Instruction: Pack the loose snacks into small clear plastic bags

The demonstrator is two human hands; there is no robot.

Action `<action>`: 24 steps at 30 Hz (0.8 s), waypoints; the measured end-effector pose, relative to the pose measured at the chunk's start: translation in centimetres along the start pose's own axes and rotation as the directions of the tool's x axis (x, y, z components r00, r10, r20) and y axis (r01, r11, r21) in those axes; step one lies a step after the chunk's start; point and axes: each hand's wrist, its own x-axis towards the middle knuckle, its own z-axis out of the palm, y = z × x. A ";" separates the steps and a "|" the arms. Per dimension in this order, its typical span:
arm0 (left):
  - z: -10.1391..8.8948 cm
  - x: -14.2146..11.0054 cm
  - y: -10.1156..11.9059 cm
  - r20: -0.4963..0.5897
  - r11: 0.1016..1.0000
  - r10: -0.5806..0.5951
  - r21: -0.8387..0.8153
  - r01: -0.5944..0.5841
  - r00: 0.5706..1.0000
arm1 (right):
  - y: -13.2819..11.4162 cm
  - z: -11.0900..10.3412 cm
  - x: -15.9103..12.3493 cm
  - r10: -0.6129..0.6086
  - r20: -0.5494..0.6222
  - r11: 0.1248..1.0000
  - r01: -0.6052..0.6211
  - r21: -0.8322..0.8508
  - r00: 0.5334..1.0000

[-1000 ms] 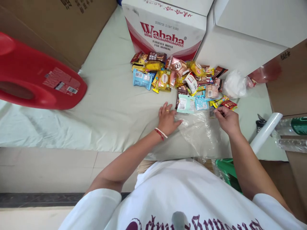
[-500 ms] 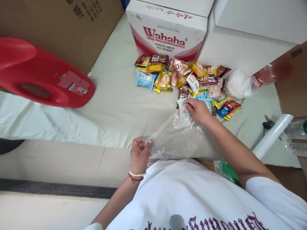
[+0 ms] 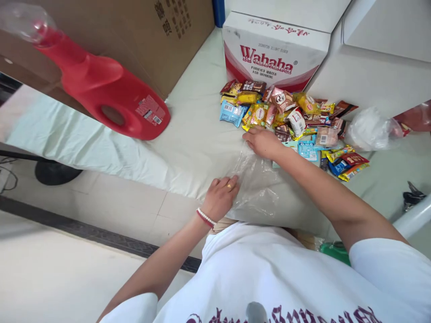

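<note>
A clear plastic bag (image 3: 257,186) lies spread at the near edge of the cloth-covered table, between my hands. My left hand (image 3: 220,197), with a ring and a beaded bracelet, has its curled fingers on the bag's left side. Farther up, my right hand (image 3: 262,141) is closed over the bag's upper edge, palm down; its fingertips are partly hidden. Just beyond it lies a yellow snack packet (image 3: 257,115). Wrapped snacks (image 3: 283,99) are heaped behind, and a light blue packet (image 3: 308,150) lies beside my right forearm.
A white and red Wahaba-style water carton (image 3: 274,58) stands behind the snacks. At the left is a large red jug (image 3: 117,98) against a brown cardboard box (image 3: 141,40). A crumpled white plastic bag (image 3: 370,130) sits at right, near keys (image 3: 413,196) and a white roll (image 3: 415,217).
My right hand has moved left across the bag, away from the pale packet by the snacks. My left hand has turned palm down and shifted up the bag. The camera view has swung left.
</note>
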 end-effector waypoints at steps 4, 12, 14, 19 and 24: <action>1.3 2.3 0.1 0.067 0.980 -0.199 -0.007 0.200 0.978 | -1.1 -1.0 -4.8 0.137 -0.351 0.981 -0.077 0.179 0.926; 1.9 3.1 -0.7 0.024 0.883 -0.462 -0.087 0.462 0.887 | -8.5 5.9 -17.6 0.146 -0.079 0.945 -0.116 0.305 0.986; 1.9 2.9 -1.5 0.010 0.887 -0.458 -0.067 0.457 0.889 | -7.7 6.3 -19.4 0.169 -0.040 0.924 -0.144 0.355 0.985; 2.0 2.4 -2.7 0.053 0.904 -0.421 -0.058 0.424 0.906 | -2.9 1.4 -16.6 0.267 0.034 0.788 -0.238 0.568 0.963; 2.0 2.7 -2.5 0.065 0.893 -0.444 -0.047 0.448 0.893 | 1.7 -0.5 -1.9 0.645 -0.075 0.728 -0.582 0.362 0.760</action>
